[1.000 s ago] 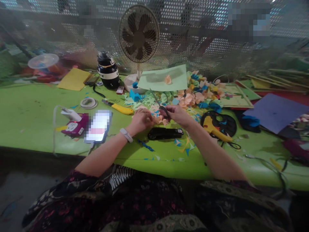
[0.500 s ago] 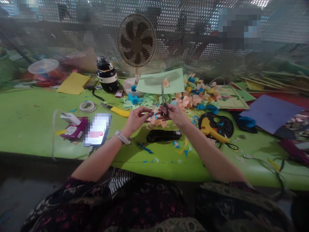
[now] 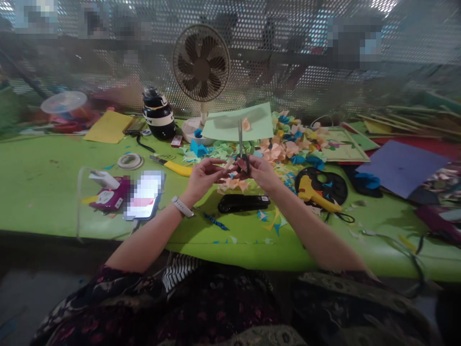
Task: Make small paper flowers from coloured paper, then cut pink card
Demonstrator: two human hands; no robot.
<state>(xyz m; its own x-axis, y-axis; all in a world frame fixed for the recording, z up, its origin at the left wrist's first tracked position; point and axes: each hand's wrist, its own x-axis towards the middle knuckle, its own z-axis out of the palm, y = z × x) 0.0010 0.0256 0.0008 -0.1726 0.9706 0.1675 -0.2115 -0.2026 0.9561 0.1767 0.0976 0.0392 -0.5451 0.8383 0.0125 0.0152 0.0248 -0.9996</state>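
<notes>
My right hand (image 3: 262, 173) is closed round the black handles of a pair of scissors (image 3: 240, 137), whose blades point up and away from me. Beside it, my left hand (image 3: 204, 180) pinches what looks like a small piece of peach paper (image 3: 229, 165), mostly hidden by the fingers. The fingertips of both hands nearly meet above a scatter of peach and green paper scraps (image 3: 234, 184). Below the hands lies a black stapler (image 3: 243, 203). A yellow-handled cutter (image 3: 176, 167) rests just beyond my left hand.
A fan (image 3: 201, 69) and a dark bottle (image 3: 158, 117) stand at the back. Folded paper pieces (image 3: 284, 146) are heaped behind my right hand, near a green sheet (image 3: 241, 127). A yellow glue gun (image 3: 317, 194) lies right; a phone (image 3: 146, 194) and tape roll (image 3: 130, 161) lie left.
My hands have drawn slightly closer together, and the scissors stand a little more upright. A pale piece now shows more clearly at my left fingertips. The view has shifted slightly.
</notes>
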